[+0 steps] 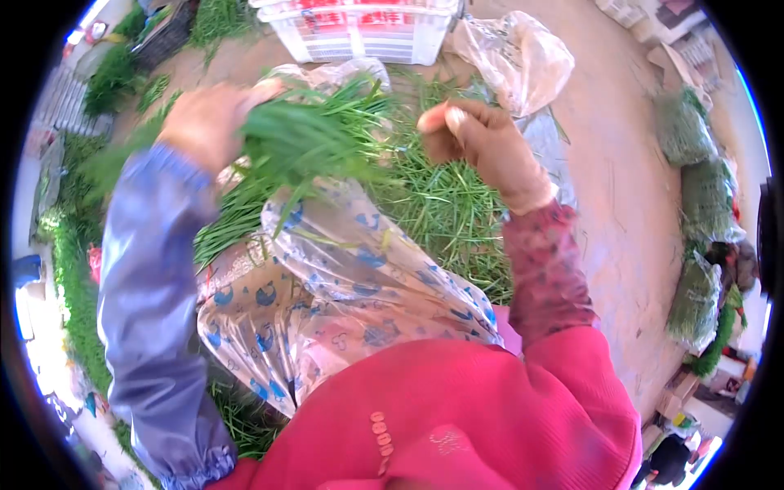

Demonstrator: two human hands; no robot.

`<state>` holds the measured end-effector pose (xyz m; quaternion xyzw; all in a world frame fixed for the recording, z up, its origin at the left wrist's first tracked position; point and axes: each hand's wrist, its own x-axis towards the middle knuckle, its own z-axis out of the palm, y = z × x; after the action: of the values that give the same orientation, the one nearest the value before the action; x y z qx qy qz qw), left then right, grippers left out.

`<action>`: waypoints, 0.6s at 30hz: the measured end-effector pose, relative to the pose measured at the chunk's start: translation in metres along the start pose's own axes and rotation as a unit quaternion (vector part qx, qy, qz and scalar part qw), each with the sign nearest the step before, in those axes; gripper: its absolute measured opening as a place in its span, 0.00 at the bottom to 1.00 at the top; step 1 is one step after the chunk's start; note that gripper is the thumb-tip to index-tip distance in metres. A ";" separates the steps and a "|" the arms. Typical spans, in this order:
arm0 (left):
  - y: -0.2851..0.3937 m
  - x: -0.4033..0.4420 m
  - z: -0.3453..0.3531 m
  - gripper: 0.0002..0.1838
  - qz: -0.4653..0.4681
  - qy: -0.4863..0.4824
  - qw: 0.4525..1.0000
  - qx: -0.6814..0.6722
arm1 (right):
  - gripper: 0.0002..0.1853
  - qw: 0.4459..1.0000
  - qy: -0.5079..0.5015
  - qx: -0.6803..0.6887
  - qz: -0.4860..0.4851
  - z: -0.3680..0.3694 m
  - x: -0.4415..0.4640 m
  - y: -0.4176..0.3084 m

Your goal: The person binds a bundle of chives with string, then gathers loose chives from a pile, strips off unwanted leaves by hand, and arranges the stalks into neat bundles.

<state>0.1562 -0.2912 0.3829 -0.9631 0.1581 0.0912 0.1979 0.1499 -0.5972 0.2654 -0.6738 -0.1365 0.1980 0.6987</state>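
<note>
Greens a blur in left hand

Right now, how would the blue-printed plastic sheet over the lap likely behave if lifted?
Probably floppy: the plastic sheet drapes in loose folds. Likely light for its size, since it looks thin and see-through. Perhaps slippery, given its glossy sheen.

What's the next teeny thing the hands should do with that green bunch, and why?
Maybe bring the right hand over to the bunch of long green leaves and pinch out a stray one. The left hand holds the bunch, its leaves fan out messily, and the right hand is apart from it, with no leaf visible in its fingers.
</note>
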 end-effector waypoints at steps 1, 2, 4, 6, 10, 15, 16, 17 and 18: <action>0.011 0.017 -0.007 0.24 -0.015 -0.029 0.999 0.018 | 0.16 0.986 -0.132 0.100 -0.014 0.012 -0.010 -0.004; 0.019 0.034 -0.013 0.22 -0.029 -0.053 0.997 0.038 | 0.21 0.964 -0.224 0.143 -0.019 0.031 -0.017 -0.009; 0.023 0.065 -0.003 0.22 -0.014 -0.058 0.995 0.084 | 0.42 0.922 -0.350 0.167 0.019 0.060 -0.012 0.013; 0.036 0.080 -0.009 0.21 0.012 -0.061 0.990 0.124 | 0.37 0.899 -0.301 0.315 0.033 0.094 -0.011 0.034; 0.067 0.066 -0.018 0.12 0.017 0.003 1.000 0.022 | 0.46 0.764 -0.258 0.591 0.008 0.127 0.032 0.062; 0.120 0.039 0.013 0.17 -0.034 0.127 0.990 0.043 | 0.46 0.753 -0.068 0.647 -0.102 0.102 0.055 0.041; 0.132 0.036 0.029 0.22 -0.056 0.166 0.973 0.151 | 0.46 0.756 -0.070 0.642 -0.103 0.098 0.055 0.043; 0.143 0.032 0.035 0.23 -0.069 0.174 0.971 0.150 | 0.42 0.746 -0.063 0.657 -0.085 0.093 0.058 0.049; 0.155 0.029 0.039 0.25 -0.082 0.182 0.968 0.149 | 0.39 0.735 -0.055 0.672 -0.067 0.088 0.060 0.056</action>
<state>0.1259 -0.4183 0.2856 -0.9327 0.1242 -0.1266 0.3142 0.1577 -0.4905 0.2097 -0.0059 -0.0508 0.2275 0.9724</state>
